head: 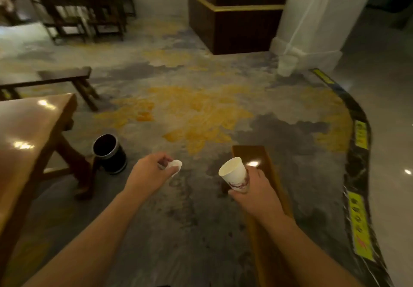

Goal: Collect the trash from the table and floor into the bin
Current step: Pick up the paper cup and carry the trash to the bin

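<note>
Hands loaded, bin on floor by desk leg

Bin [109,152] is the reference: black cylinder, metal rim, mouth open and dark inside, tilted toward the camera in this wide-angle view. It stands on the carpet [201,112], just beside the leg of the wooden desk [29,128], which fills the frame to the bin's left. Contents not readable.

Left hand [148,172]: right of the bin, above the carpet, fingers pinched closed on a crumpled white tissue [175,165]. Tissue pokes out past the fingertips on the side away from the bin. Hand is near the bin but clear of it, not over the mouth.

Right hand [254,188]: further right of the bin, well apart from it, wrapped closed around the lower part of a white paper cup [234,174]. Cup has a reddish print on its wall, is tilted with its open mouth facing up and toward the bin side. Looks empty inside, pale lining visible. Cup sits over the near end of a long wooden bench [266,231] that runs toward the camera, not touching it as far as I can tell.

Both forearms bare, reaching in from the bottom edge.

Beyond the bin: a second dark bench [64,77] behind the desk, patterned grey and yellow carpet, dark counter [237,23] far back, white bucket [287,64] at the foot of a white column [312,14]. Black and yellow strip [357,152] borders the carpet on the far right of the bin.
</note>
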Tool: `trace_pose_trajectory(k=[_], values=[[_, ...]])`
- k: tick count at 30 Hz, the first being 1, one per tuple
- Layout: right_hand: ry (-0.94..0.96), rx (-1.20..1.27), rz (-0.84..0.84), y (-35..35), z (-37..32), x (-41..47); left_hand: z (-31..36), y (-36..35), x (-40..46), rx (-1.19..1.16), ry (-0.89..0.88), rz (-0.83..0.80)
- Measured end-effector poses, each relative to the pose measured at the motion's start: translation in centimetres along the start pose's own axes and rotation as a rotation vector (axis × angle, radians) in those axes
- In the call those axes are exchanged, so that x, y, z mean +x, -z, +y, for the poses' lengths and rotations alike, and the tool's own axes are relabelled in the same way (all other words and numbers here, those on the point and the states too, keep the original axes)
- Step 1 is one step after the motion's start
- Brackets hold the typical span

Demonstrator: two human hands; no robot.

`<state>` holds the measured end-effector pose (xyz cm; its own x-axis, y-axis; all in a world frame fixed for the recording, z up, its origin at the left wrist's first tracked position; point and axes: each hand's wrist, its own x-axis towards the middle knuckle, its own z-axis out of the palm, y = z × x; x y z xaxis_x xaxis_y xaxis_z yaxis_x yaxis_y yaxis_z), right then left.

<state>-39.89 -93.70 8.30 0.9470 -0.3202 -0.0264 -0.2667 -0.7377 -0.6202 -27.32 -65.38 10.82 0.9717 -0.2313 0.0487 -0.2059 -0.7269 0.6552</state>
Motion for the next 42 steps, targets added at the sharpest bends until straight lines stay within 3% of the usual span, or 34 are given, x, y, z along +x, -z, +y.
trace_pose_trajectory(k=[10,17,28,42], values=[[0.363,-0.038,-0.239,-8.0,-12.5,18.6,-10.6,6.9,6.6,-0.131,0.346,0.294],[0.513,-0.087,-0.317,-18.3,-22.8,32.1,-21.7,11.3,18.1,-0.216,0.452,0.451],[0.481,-0.109,-0.565,-33.0,-37.6,49.0,-37.0,17.1,33.2,-0.381,0.761,0.384],[0.468,-0.398,-0.913,-62.0,-43.7,69.0,-58.2,8.4,50.0,-0.355,1.175,0.158]])
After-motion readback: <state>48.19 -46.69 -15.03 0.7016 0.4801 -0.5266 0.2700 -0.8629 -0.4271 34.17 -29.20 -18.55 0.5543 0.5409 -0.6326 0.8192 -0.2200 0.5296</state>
